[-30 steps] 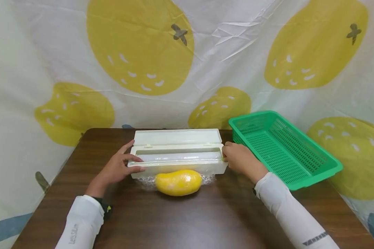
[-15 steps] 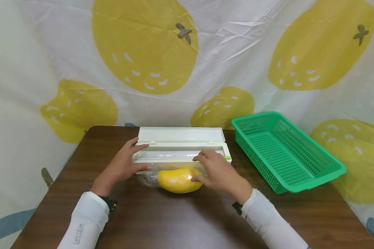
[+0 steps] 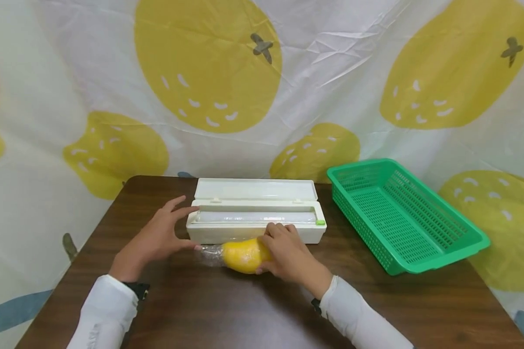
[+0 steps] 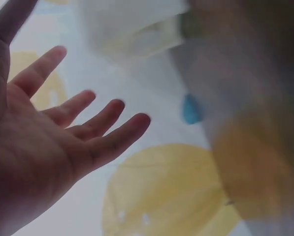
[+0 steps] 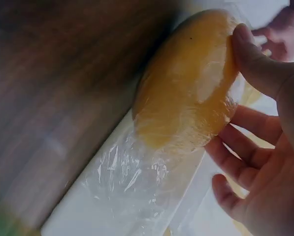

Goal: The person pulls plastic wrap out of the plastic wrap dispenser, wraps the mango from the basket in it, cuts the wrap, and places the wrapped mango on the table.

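Note:
A yellow mango (image 3: pixel 241 256) wrapped in cling film lies in front of a white cling film box (image 3: pixel 227 236). My right hand (image 3: pixel 290 253) grips its right end, thumb on the near side and fingers behind, as the right wrist view of the mango (image 5: pixel 186 83) also shows. A loose crumpled tail of film (image 3: pixel 211 254) sticks out on the left, and another tail of film (image 5: pixel 129 179) shows in the right wrist view. My left hand (image 3: pixel 155 240) has its fingers spread, with the thumb tip beside the left tail; touching or not, I cannot tell. In its wrist view the left palm (image 4: pixel 38 142) holds nothing.
Inside the box, its lid (image 3: pixel 255 189) tipped back, lies the film roll (image 3: pixel 257 216); a small green slider (image 3: pixel 320 222) sits at the right end. A green perforated basket (image 3: pixel 423 265) stands on the right of the brown table (image 3: pixel 227 310), before a fruit-print cloth (image 3: pixel 227 150).
My right hand has left the box's right end, come left and down, and taken hold of the mango. My left hand has come off the box and drawn slightly left.

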The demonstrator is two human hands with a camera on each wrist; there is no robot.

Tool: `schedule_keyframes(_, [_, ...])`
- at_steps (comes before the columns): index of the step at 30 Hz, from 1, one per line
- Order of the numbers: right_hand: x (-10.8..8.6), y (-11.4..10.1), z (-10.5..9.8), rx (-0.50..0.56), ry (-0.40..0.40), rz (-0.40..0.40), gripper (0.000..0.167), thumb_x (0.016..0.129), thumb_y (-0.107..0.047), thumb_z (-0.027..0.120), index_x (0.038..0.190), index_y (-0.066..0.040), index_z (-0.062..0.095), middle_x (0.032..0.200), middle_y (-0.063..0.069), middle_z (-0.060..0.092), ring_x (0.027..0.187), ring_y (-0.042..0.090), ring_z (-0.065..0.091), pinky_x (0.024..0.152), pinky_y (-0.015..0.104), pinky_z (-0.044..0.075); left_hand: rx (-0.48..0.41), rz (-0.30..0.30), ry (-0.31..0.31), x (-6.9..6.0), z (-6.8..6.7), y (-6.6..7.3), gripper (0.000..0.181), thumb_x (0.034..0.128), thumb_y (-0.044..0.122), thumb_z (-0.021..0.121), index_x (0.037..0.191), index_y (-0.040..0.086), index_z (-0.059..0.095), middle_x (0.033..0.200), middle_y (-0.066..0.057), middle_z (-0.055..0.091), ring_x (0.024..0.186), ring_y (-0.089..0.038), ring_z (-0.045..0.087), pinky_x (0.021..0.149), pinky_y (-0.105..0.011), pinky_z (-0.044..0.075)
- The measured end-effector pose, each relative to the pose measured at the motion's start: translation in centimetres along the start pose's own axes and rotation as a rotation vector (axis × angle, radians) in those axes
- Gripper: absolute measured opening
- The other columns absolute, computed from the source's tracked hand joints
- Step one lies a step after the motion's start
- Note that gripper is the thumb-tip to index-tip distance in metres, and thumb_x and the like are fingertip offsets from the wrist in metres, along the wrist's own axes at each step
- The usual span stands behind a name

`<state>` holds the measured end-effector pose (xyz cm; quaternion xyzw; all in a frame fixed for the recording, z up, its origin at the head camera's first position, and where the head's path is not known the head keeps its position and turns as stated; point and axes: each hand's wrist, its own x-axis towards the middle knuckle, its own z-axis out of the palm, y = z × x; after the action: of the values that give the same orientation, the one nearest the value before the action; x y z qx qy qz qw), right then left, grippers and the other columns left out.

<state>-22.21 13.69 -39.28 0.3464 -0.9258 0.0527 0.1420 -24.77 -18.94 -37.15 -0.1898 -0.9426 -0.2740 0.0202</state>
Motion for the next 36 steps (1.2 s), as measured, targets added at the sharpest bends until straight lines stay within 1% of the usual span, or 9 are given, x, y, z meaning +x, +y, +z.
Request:
schedule_keyframes(5, [-1.1, -0.3, -0.1, -0.136, 0.095, -0.109, 0.059, 0.071, -0.056, 0.085, 0.109, -0.014, 0.069, 0.099, -0.001, 0.056, 0.096, 0.020, 0.055, 0.099, 0.044, 0.041, -0.042, 0.084, 0.033, 0.1, -1.7, 3.1, 0.068, 0.0865, 0.043, 0.078, 0.143, 0.013, 0.056, 0.157, -0.018, 0.038, 0.143, -0.042, 0.038, 0.110, -0.061, 0.038])
schedule_keyframes(9, [-2.1, -0.8, -1.2, -0.224, 0.281, -0.253, 0.068, 0.069, -0.048, 0.089, 0.121, -0.010, 0.066, 0.109, 0.004, 0.060, 0.106, 0.023, 0.059, 0.110, 0.049, 0.042, -0.090, 0.199, 0.011, 1.3, -1.9, 5.8, 0.050, 0.0918, 0.042, 0.073, 0.133, 0.016, 0.064, 0.141, -0.007, 0.060, 0.131, -0.032, 0.055, 0.105, -0.054, 0.046])
schedule_keyframes(12, [-2.5, -1.1, -2.0, -0.255, 0.483, -0.364, 0.064, 0.075, -0.040, 0.086, 0.127, -0.007, 0.066, 0.117, 0.008, 0.064, 0.113, 0.026, 0.062, 0.109, 0.050, 0.044, -0.179, 0.271, -0.149, 2.9, -1.3, 7.1, 0.051, 0.0937, 0.044, 0.069, 0.136, 0.019, 0.060, 0.137, -0.002, 0.063, 0.126, -0.028, 0.060, 0.103, -0.050, 0.050])
schedule_keyframes(17, [-3.1, -1.3, -2.1, -0.309, 0.836, -0.508, 0.031, 0.097, -0.025, 0.067, 0.118, -0.003, 0.073, 0.112, 0.012, 0.070, 0.106, 0.028, 0.068, 0.094, 0.044, 0.052, -0.363, 0.284, -0.553, 4.2, 1.3, 7.9, 0.061, 0.0981, 0.052, 0.057, 0.149, 0.023, 0.044, 0.139, -0.003, 0.059, 0.124, -0.023, 0.061, 0.103, -0.040, 0.049])
schedule_keyframes(22, [-3.4, -1.5, -2.3, -0.351, 1.014, -0.513, 0.019, 0.099, -0.015, 0.064, 0.106, -0.003, 0.076, 0.103, 0.012, 0.073, 0.095, 0.027, 0.071, 0.081, 0.039, 0.050, -0.544, 0.368, -0.691, 4.1, 4.3, 8.7, 0.048, 0.0996, 0.049, 0.055, 0.138, 0.021, 0.047, 0.110, -0.003, 0.065, 0.096, -0.019, 0.066, 0.089, -0.034, 0.054])
schedule_keyframes(25, [-3.6, -2.2, -3.1, -0.314, 0.986, -0.454, 0.016, 0.099, -0.011, 0.061, 0.099, -0.004, 0.076, 0.098, 0.011, 0.072, 0.092, 0.026, 0.071, 0.080, 0.039, 0.047, -0.528, 0.371, -0.623, 3.8, 5.1, 9.3, 0.052, 0.0952, 0.046, 0.064, 0.137, 0.021, 0.045, 0.100, -0.003, 0.062, 0.084, -0.017, 0.064, 0.078, -0.033, 0.056])
schedule_keyframes(29, [-3.6, -3.9, -4.8, -0.174, 0.938, -0.404, 0.016, 0.096, -0.010, 0.058, 0.093, -0.004, 0.072, 0.095, 0.011, 0.070, 0.092, 0.028, 0.069, 0.080, 0.041, 0.045, -0.325, 0.373, -0.423, 3.1, 5.4, 10.2, 0.071, 0.0890, 0.045, 0.072, 0.146, 0.021, 0.036, 0.099, 0.005, 0.058, 0.081, -0.011, 0.059, 0.076, -0.028, 0.053])
schedule_keyframes(33, [-2.3, -5.0, -6.0, -0.054, 0.930, -0.455, 0.023, 0.095, -0.017, 0.057, 0.102, 0.001, 0.069, 0.107, 0.019, 0.069, 0.102, 0.035, 0.069, 0.084, 0.043, 0.052, -0.126, 0.535, -0.227, 2.1, 5.6, 12.1, 0.068, 0.0879, 0.038, 0.075, 0.144, 0.013, 0.045, 0.117, 0.007, 0.064, 0.102, -0.010, 0.064, 0.097, -0.030, 0.051])
schedule_keyframes(36, [-1.2, -5.0, -5.9, -0.037, 0.825, -0.415, 0.037, 0.100, -0.025, 0.051, 0.116, 0.005, 0.064, 0.122, 0.022, 0.066, 0.116, 0.038, 0.065, 0.093, 0.047, 0.054, 0.025, 0.642, -0.066, 1.0, 5.8, 13.7, 0.057, 0.0853, 0.032, 0.077, 0.134, 0.007, 0.060, 0.129, 0.000, 0.067, 0.117, -0.016, 0.064, 0.105, -0.035, 0.048])
